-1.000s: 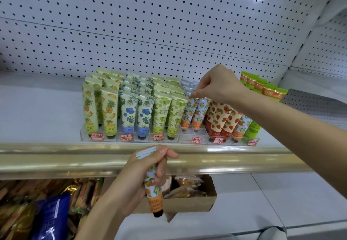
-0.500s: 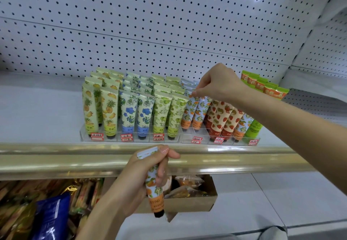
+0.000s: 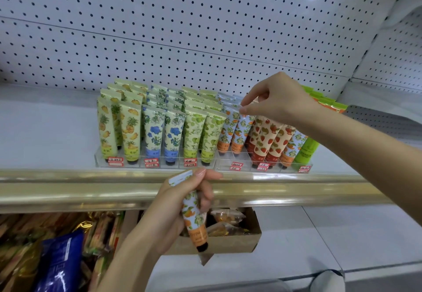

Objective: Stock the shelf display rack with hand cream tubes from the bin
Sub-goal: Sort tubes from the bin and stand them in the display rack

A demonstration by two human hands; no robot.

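- I am working the right hand (image 3: 280, 102) over the display rack (image 3: 228, 168); its grip is pinching the crimped top edge of the racked tube (image 3: 242, 131), thumb and forefinger pressed together on it.
- I am judging the step as seating that tube in the orange-print row; doing it well means pressing straight down along the tube, cap into its slot, without knocking the strawberry tubes (image 3: 262, 138) leaning just beside it.
- The racked tube is standing cap down, crimp up; its long axis is running near upright, leaning slightly.
- The left hand (image 3: 169, 218) is hovering in front of the gold shelf rail (image 3: 68, 188); its grip is wrapping the spare tube (image 3: 194, 216) of the same print, fingers curled round the upper part.
- The spare tube is pointing cap down toward the cardboard bin (image 3: 233, 243), crimp up by the thumb; its long axis is tilting a little, cap end toward my right; I am guessing it suits the bare front slot of that row.
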